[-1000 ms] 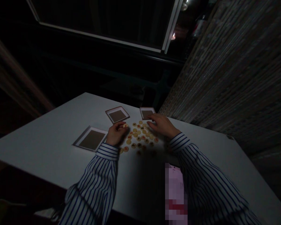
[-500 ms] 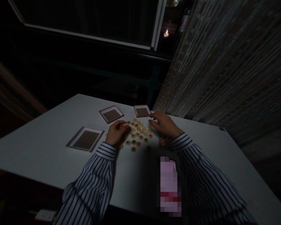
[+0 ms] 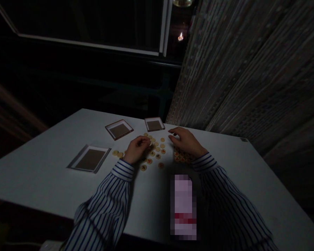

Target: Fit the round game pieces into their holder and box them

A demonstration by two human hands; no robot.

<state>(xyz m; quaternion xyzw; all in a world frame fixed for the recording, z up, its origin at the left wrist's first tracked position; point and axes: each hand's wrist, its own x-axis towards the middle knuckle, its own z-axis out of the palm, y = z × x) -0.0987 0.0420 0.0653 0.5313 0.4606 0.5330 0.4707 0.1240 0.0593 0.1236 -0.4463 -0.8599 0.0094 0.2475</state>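
Note:
Round wooden Chinese chess pieces (image 3: pixel 158 156) lie loosely scattered on the white table (image 3: pixel 54 150), some showing dark or red characters, others plain. My left hand (image 3: pixel 136 149) is over the left part of the scatter, thumb and fingers pinched on what looks like a piece; the fingers mostly cover it. To the right of the scatter is my right hand (image 3: pixel 187 141), thumb and forefinger apart with nothing visible between them. Below it, a closely packed group of pieces (image 3: pixel 178 157) is partly hidden. Left of my left wrist lie a few plain pieces (image 3: pixel 115 153).
Three shallow trays or lids stand on the table: a left one (image 3: pixel 91 158), a back-left one (image 3: pixel 119 129) and a back-middle one (image 3: pixel 154 124). A pixelated pink object (image 3: pixel 183 198) lies near the front edge. A string curtain (image 3: pixel 225 76) hangs along the back right.
My left hand has moved right across the scattered pieces, uncovering plain pieces left of its wrist. The right hand stays near the packed group. The view has shifted slightly.

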